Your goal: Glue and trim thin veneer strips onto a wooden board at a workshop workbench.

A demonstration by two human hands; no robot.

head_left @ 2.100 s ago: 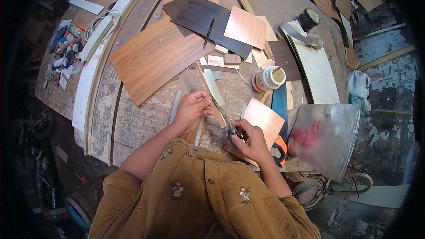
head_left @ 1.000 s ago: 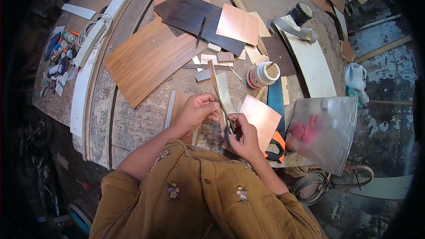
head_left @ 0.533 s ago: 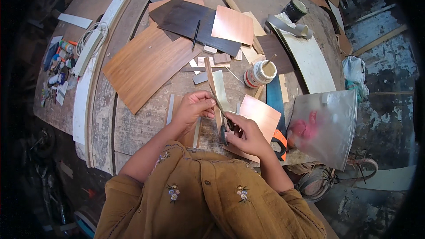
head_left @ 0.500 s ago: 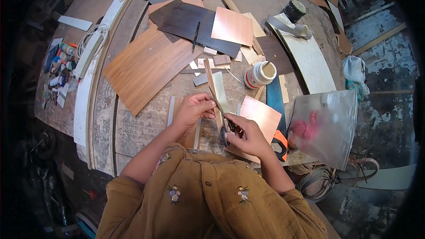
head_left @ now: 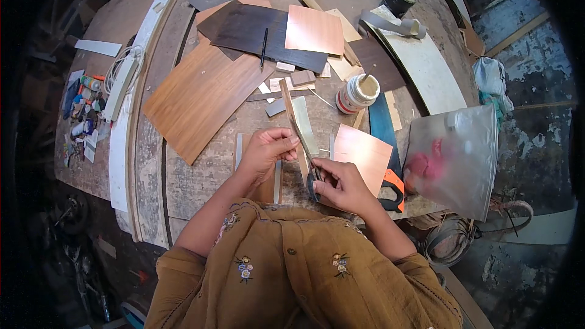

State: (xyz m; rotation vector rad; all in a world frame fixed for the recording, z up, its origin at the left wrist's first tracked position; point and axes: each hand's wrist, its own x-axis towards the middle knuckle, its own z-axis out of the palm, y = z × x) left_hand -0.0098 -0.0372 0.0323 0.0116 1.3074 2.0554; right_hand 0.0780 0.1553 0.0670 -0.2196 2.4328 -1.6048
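My left hand [head_left: 268, 153] pinches a thin brown wood-look strip [head_left: 287, 100] between thumb and fingertips; the strip stands up at a slant over the bench. In my right hand [head_left: 343, 187] is a pair of scissors [head_left: 313, 187] with dark handles, its blades lying along the strip near the left fingertips. How far the blades are apart cannot be made out. A pale greenish strip [head_left: 306, 125] lies just beyond, partly behind the brown strip. Beside my right hand is a pinkish-copper square sheet [head_left: 365, 153].
An open white glue jar [head_left: 359, 93] with a stick in it stands beyond my right hand. An orange-handled saw [head_left: 393, 192] and a clear plastic bag [head_left: 454, 158] are at the right. Wood-look panels [head_left: 201, 100], a dark sheet [head_left: 244, 29] and small offcuts cover the far bench.
The view has shifted slightly. Both hands keep nearly the same hold on the strip and the scissors; the right hand and scissors have tilted a little.
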